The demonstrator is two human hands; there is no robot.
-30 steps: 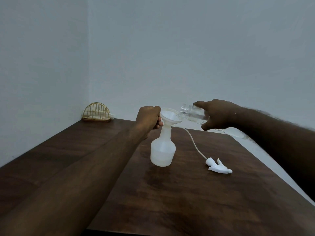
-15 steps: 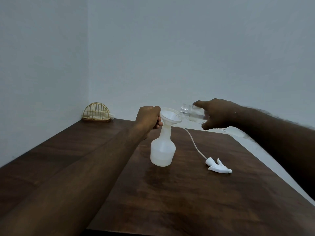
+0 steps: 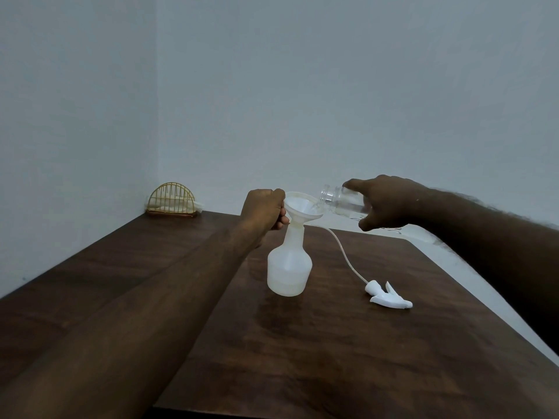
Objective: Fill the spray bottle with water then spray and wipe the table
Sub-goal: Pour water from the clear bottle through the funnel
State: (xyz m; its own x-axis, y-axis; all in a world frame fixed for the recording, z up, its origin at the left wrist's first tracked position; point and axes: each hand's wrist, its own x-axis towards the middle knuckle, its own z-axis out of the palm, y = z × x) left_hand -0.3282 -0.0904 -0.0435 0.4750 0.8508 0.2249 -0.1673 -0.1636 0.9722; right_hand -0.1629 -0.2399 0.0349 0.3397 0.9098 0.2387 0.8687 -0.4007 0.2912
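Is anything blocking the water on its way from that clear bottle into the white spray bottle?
Nothing visible does. The right hand tips the clear bottle over the funnel, which sits in the spray bottle neck; the left hand grips the funnel's rim.

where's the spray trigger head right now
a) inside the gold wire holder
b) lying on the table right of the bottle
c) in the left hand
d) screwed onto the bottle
b: the spray head lies on the table, its tube trailing back, while the spray bottle carries only a funnel.
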